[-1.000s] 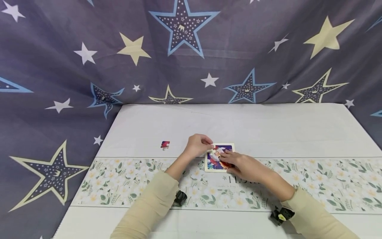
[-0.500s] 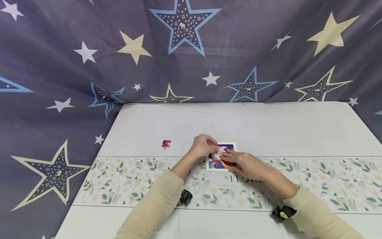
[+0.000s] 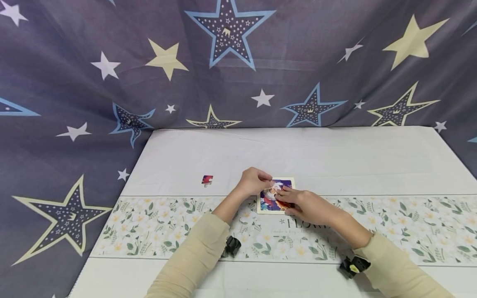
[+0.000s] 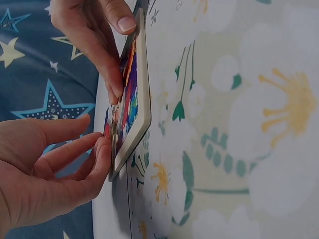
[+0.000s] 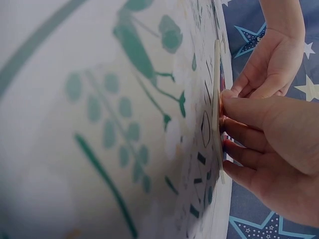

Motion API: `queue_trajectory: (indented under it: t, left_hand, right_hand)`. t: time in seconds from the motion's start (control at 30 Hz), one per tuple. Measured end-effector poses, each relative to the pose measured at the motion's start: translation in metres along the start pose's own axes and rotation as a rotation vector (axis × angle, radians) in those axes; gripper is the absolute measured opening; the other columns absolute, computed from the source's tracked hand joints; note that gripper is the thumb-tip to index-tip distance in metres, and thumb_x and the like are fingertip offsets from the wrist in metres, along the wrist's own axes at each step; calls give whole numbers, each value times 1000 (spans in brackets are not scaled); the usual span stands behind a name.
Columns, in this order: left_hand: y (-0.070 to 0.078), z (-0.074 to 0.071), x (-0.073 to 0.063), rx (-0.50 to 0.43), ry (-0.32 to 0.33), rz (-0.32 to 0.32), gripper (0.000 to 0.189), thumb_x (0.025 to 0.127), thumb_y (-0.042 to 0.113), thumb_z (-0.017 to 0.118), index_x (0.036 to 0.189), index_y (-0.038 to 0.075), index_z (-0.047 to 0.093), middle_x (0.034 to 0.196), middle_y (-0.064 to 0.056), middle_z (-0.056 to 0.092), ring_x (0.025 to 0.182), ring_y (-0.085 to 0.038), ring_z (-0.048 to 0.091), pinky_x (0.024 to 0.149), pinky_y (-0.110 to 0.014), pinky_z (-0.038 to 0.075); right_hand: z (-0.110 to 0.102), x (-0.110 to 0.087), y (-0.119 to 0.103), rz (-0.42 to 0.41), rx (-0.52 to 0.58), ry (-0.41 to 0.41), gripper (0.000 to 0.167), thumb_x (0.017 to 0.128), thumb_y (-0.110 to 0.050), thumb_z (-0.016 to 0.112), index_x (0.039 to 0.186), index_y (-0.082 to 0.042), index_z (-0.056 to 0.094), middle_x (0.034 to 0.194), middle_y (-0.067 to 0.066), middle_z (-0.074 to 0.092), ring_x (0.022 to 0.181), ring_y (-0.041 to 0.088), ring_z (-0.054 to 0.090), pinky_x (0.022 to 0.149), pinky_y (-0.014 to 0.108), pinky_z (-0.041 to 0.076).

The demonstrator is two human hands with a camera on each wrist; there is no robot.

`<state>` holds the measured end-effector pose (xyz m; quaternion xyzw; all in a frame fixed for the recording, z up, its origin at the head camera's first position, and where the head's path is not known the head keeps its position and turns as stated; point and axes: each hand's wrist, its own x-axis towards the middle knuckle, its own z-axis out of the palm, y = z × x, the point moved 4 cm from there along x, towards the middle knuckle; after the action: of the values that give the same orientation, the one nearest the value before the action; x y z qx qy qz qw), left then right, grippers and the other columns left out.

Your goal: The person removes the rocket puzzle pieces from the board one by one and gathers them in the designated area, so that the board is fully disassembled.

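Note:
A small square jigsaw puzzle (image 3: pixel 266 203) with a cream border and a colourful purple, red and white picture lies on the table in the head view. My left hand (image 3: pixel 254 181) is at its upper left, fingertips bent together on a puzzle piece (image 4: pixel 113 130) at the picture's surface; the fingers mostly cover that piece. My right hand (image 3: pixel 312 205) rests on the puzzle's right side, fingers fairly straight across the picture and thumb at the lower edge. Off to the left lies a loose red and purple jigsaw piece (image 3: pixel 207 179), apart from both hands.
The white table (image 3: pixel 328 153) carries a printed flower band (image 3: pixel 156 231) across its middle. A dark curtain (image 3: pixel 283 54) with stars hangs behind the table and along its left side. Black wrist cameras (image 3: pixel 233 246) sit at both cuffs.
Over the last second my left hand has shifted slightly right, further over the puzzle's upper left. My right hand has stayed on the puzzle. The loose piece lies where it was.

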<state>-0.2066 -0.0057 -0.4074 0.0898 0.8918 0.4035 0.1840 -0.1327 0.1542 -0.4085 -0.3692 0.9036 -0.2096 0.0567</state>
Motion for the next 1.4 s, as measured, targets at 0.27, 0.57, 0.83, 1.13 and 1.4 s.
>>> queue_trajectory:
  t: [0.27, 0.57, 0.83, 1.13, 1.4]
  left_hand:
    - [0, -2, 1, -41, 17, 4, 19, 85, 17, 71, 101, 7, 74, 96, -12, 73, 78, -15, 61, 66, -20, 46]
    - [0, -2, 3, -57, 75, 21, 11, 84, 14, 72, 92, 6, 74, 83, -10, 72, 65, -10, 56, 61, -18, 41]
    - [0, 1, 3, -78, 113, 23, 8, 83, 13, 72, 88, 7, 74, 82, -11, 74, 63, -9, 58, 65, -18, 43]
    - [2, 2, 4, -96, 128, 22, 8, 83, 12, 72, 88, 7, 74, 82, -10, 74, 68, -15, 65, 70, -22, 47]
    - [4, 1, 3, -91, 116, 29, 5, 83, 11, 71, 82, 8, 74, 72, -5, 71, 63, -12, 61, 65, -20, 46]
  right_hand:
    - [0, 0, 0, -1, 1, -1, 45, 91, -14, 64, 133, -1, 55, 141, 18, 52, 133, 37, 47, 98, 46, 49]
    - [1, 1, -1, 3, 0, 2, 44, 91, -14, 64, 133, -1, 56, 141, 17, 53, 133, 37, 48, 100, 47, 47]
    - [2, -1, -1, 13, 13, -10, 44, 91, -13, 64, 133, -2, 56, 141, 17, 52, 133, 36, 47, 101, 48, 46]
    - [1, -1, 0, 17, 1, -2, 45, 91, -13, 65, 133, -2, 56, 142, 17, 52, 133, 36, 47, 101, 47, 46]
    - [1, -1, 1, 16, 8, -3, 44, 91, -14, 64, 133, -2, 56, 142, 17, 52, 133, 36, 47, 102, 48, 45]
